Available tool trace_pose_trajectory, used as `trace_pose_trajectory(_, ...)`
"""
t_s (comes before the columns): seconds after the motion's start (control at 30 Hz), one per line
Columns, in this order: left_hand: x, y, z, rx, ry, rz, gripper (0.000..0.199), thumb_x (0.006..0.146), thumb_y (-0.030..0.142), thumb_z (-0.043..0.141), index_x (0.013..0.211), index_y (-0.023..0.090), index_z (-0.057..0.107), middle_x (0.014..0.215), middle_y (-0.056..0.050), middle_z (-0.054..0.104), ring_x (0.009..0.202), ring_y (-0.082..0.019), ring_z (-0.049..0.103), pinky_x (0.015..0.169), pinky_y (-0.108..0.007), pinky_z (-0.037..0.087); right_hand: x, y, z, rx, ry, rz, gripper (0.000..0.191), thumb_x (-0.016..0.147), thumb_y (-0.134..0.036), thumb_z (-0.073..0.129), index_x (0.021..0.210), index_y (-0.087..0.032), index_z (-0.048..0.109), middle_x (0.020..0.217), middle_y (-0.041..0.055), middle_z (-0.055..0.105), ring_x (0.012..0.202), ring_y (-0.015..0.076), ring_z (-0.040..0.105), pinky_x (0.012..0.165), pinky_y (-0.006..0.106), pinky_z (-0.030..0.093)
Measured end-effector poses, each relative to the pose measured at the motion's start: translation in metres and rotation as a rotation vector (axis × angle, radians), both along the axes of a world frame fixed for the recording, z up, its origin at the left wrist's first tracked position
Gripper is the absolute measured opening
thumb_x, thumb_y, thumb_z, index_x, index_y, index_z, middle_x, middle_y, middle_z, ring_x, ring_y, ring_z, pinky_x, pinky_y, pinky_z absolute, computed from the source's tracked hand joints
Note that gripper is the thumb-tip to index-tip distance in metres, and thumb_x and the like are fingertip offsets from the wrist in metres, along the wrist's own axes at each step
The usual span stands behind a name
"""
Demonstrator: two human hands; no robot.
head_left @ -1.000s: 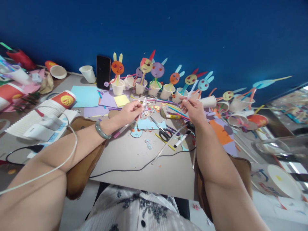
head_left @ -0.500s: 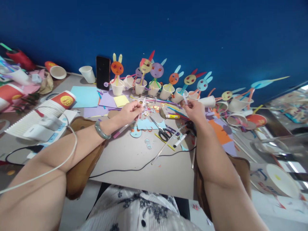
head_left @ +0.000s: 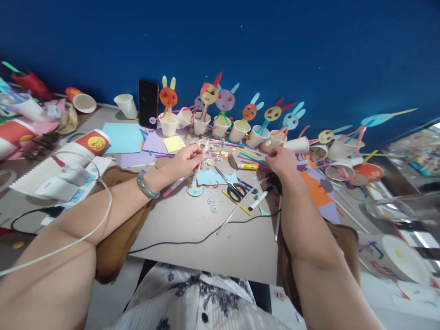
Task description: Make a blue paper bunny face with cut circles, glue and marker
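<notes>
My left hand (head_left: 189, 160) is closed in a pinch around a thin pale strip (head_left: 206, 146), which is partly hidden by the fingers. Just below it lies a light blue paper face (head_left: 195, 188), beside a cut sheet of blue paper (head_left: 215, 177). My right hand (head_left: 281, 161) has its fingers pressed together above the right of the pile, near a black tool (head_left: 274, 183); whatever they grip is hidden. Between the hands are black-handled scissors (head_left: 235, 191), a yellow marker (head_left: 248, 166) and a white marker (head_left: 257, 200). Two small blue heart discs (head_left: 212, 205) lie nearer me.
Paper cups with rabbit-faced paper figures (head_left: 225, 100) line the blue wall. A phone (head_left: 148, 103) leans there. At left are stacked cups (head_left: 62, 160) and a power strip (head_left: 74, 195) with cables. A black cord (head_left: 182, 243) crosses the table; orange paper (head_left: 314, 188) lies right.
My right hand has lowered slightly, and the small white piece at its fingertips no longer shows. My left hand keeps its pinch on the pale strip in nearly the same spot.
</notes>
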State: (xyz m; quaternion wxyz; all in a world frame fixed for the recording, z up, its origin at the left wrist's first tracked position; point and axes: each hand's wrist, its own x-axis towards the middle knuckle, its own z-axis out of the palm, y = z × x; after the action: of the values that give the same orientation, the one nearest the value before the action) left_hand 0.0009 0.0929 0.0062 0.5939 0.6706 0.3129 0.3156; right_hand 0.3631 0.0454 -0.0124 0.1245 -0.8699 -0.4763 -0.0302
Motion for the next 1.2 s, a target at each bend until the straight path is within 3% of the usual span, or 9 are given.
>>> trace_pose_trajectory(0.2, 0.0, 0.0, 0.0, 0.004, 0.006, 0.003, 0.015, 0.095, 0.014, 0.057, 0.081, 0.018, 0.055, 0.062, 0.005, 0.058, 0.05, -0.005, 0.052, 0.05, -0.019, 0.042, 0.001, -0.003, -0.001, -0.073, -0.041, 0.007, 0.016, 0.078, -0.024, 0.065, 0.087, -0.021, 0.078, 0.095, 0.0146, 0.077, 0.091, 0.0323, 0.07, 0.077, 0.04, 0.053)
trace_pose_trajectory(0.37, -0.001, -0.002, 0.0, 0.003, 0.025, 0.012, 0.015, 0.096, 0.013, 0.056, 0.081, 0.018, 0.056, 0.063, 0.004, 0.058, 0.05, -0.006, 0.052, 0.051, -0.019, 0.042, -0.005, -0.002, 0.0, -0.123, -0.04, -0.019, 0.02, 0.082, -0.023, 0.064, 0.095, -0.018, 0.078, 0.103, 0.0179, 0.076, 0.098, 0.0346, 0.071, 0.084, 0.044, 0.053)
trace_pose_trajectory(0.73, -0.001, 0.001, 0.001, -0.024, 0.005, 0.011, 0.016, 0.097, 0.015, 0.058, 0.082, 0.018, 0.055, 0.064, 0.004, 0.058, 0.051, -0.006, 0.053, 0.053, -0.019, 0.044, -0.008, -0.002, -0.001, -0.232, -0.107, -0.036, 0.026, 0.085, -0.025, 0.059, 0.1, -0.019, 0.079, 0.107, 0.0196, 0.076, 0.103, 0.0372, 0.071, 0.083, 0.046, 0.053)
trace_pose_trajectory(0.87, -0.001, 0.0, 0.003, -0.051, 0.026, 0.027, 0.019, 0.099, 0.015, 0.054, 0.081, 0.017, 0.055, 0.065, 0.003, 0.059, 0.052, -0.005, 0.053, 0.051, -0.018, 0.042, -0.007, 0.0, -0.005, -0.154, -0.073, -0.018, 0.029, 0.083, -0.021, 0.059, 0.105, -0.017, 0.078, 0.112, 0.0194, 0.077, 0.105, 0.0377, 0.071, 0.085, 0.046, 0.053)
trace_pose_trajectory(1.0, -0.001, 0.0, 0.001, -0.061, 0.019, 0.02, 0.016, 0.099, 0.014, 0.055, 0.083, 0.017, 0.056, 0.066, 0.003, 0.06, 0.053, -0.005, 0.054, 0.053, -0.018, 0.044, -0.007, 0.007, -0.012, 0.009, 0.09, 0.154, 0.027, 0.085, -0.028, 0.061, 0.102, -0.017, 0.079, 0.101, 0.0139, 0.079, 0.09, 0.0301, 0.071, 0.082, 0.039, 0.054)
trace_pose_trajectory(1.2, -0.001, 0.001, 0.001, -0.067, 0.019, 0.015, 0.016, 0.098, 0.015, 0.056, 0.083, 0.017, 0.057, 0.067, 0.003, 0.06, 0.052, -0.005, 0.054, 0.054, -0.019, 0.045, -0.014, 0.015, -0.025, 0.011, 0.141, 0.218, 0.029, 0.084, -0.031, 0.062, 0.101, -0.019, 0.081, 0.094, 0.0107, 0.079, 0.085, 0.0274, 0.069, 0.078, 0.037, 0.052)
